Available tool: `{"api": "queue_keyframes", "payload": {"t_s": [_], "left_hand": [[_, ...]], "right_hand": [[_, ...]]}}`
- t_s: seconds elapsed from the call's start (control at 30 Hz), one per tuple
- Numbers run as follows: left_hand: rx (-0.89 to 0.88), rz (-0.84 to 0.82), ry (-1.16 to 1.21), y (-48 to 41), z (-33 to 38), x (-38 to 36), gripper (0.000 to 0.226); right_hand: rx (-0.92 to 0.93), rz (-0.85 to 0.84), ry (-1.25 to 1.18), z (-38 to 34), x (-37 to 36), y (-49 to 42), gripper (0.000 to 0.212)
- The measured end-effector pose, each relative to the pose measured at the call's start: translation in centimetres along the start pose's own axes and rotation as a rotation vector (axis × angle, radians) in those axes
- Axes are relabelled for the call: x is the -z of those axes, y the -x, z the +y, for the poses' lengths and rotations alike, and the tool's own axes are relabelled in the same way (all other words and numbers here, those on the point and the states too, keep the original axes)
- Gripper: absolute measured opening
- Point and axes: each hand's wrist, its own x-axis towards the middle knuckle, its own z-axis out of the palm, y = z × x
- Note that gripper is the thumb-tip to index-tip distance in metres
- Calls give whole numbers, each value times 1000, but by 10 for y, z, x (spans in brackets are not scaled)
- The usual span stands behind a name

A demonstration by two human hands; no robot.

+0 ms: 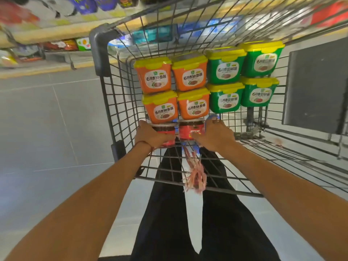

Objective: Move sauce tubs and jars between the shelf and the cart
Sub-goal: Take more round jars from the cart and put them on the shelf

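Left jar (166, 129), right jar (190, 129): red labels, in our cart (115, 102) | left hand (150, 133) curled round one | right hand (216, 135) curled round other

A pale grey tiled floor (47, 119) with thin light joints fills the lower and left parts of the view. Two legs in black trousers (165, 213) stand on it, with a narrow strip of floor showing between them. A frayed bundle of pinkish-red strings (195, 176) hangs in front of that gap. Up and to the left of it is a thin red cord bracelet (145, 143). Along the top lie blurred goods: purple packets (84, 4), a green-and-white packet (82, 43) and blue-and-white packs (150, 34).
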Motion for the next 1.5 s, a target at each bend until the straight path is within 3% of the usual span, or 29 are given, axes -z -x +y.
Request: {"api": "queue_keyframes", "payload": {"t_s": [0.1,0.17,0.23,0.33,0.37,0.43,0.53,0.63,0.77,0.87,0.93,0.97,1.03,1.1,1.2,1.3,1.37,1.5], "left_hand": [[-74,-24,15,0,-6,2,49],[-71,-43,29,4,-7,3,52],[-46,-53,58,5,-6,2,72],[-36,-42,89,0,-10,2,110],[-24,-56,92,1,-10,3,108],[-7,-88,90,9,-3,9,83],[-9,-88,78,16,-2,13,63],[-22,-81,66,32,4,18,69],[-47,-31,126,62,11,24,45],[-87,45,199,83,13,24,72],[-118,91,252,104,16,26,69],[-128,119,288,112,17,26,78],[-151,172,353,137,22,28,103],[-156,266,397,164,24,31,110],[-228,384,485,204,26,39,97],[-270,441,585,238,27,53,91],[-317,500,638,256,24,65,97],[-440,665,679,291,18,92,87]], "right_hand": [[-9,-56,-239,-5,-16,-23,75],[-20,-83,-405,10,-53,-60,97],[-30,-72,-551,21,-77,-81,122],[-96,-1,-631,-3,-46,-53,122],[-110,3,-617,-7,-38,-46,117],[-128,-9,-589,-6,-31,-41,107],[-113,18,-613,12,-35,-47,140],[-71,44,-695,20,-22,-21,109],[81,130,-811,25,-5,22,73],[209,179,-880,26,5,51,50],[271,202,-910,29,10,69,39],[297,215,-921,29,14,81,36],[366,237,-954,31,20,102,35],[435,260,-974,31,28,124,37],[507,309,-953,29,42,153,51],[558,379,-929,21,59,182,78],[609,425,-907,13,70,202,78],[747,475,-860,-9,89,240,77]]}}
